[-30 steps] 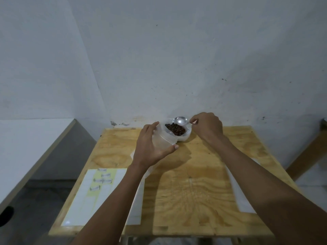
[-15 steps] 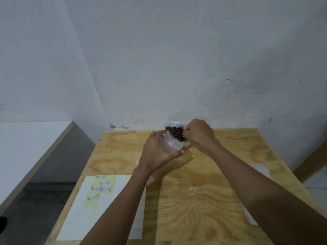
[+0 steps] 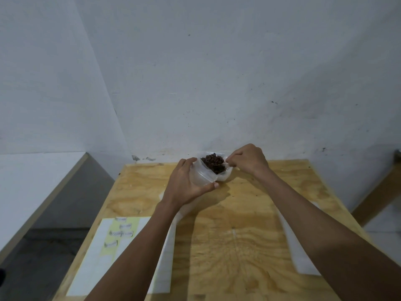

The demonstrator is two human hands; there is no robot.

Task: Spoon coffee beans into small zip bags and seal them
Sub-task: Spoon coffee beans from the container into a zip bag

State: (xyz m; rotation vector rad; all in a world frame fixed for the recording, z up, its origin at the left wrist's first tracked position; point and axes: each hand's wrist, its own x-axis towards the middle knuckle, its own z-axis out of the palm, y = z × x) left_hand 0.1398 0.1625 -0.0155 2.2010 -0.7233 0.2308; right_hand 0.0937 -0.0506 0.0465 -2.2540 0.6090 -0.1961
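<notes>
Beans (image 3: 213, 163) between left hand (image 3: 184, 183), right hand (image 3: 248, 159)

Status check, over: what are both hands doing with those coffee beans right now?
Left hand grips clear zip bag. Right hand pinches spoon, loaded, over coffee beans in white container. Nothing in the way.

Spoon (image 3: 220, 163) is mostly buried: the bowl's under the beans (image 3: 213, 162) and the handle disappears into the right hand (image 3: 248, 160). Left hand (image 3: 184, 183) covers most of the clear bag (image 3: 200, 175). The writing on the little labels (image 3: 120, 233) is way too small to read. Both arms run off the bottom edge.
</notes>
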